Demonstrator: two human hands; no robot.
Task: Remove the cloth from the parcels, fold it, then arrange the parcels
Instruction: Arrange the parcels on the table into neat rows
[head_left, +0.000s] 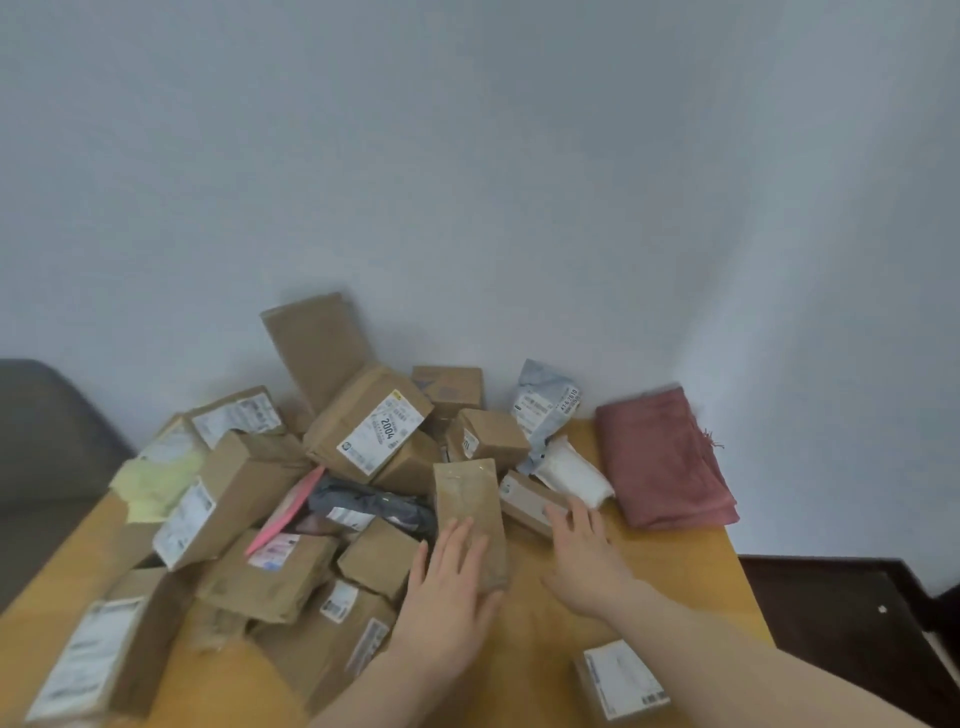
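Note:
A dusty-red cloth (665, 457) lies folded on the far right of the wooden table (691, 561), against the wall. A jumbled heap of brown cardboard parcels (374, 426) covers the table's left and middle. My left hand (452, 577) lies flat, fingers straight, on a narrow brown parcel (467, 499) that points away from me. To its right, my right hand (582, 551) has its fingers spread, and their tips touch a small brown box (524, 499).
A white roll (571, 470) and a grey mailer bag (545, 405) lie between the heap and the cloth. A black bag (374, 501) and a pink envelope (285, 512) sit in the heap. A labelled box (621, 678) lies near my right forearm. Dark floor (841, 613) shows at the right.

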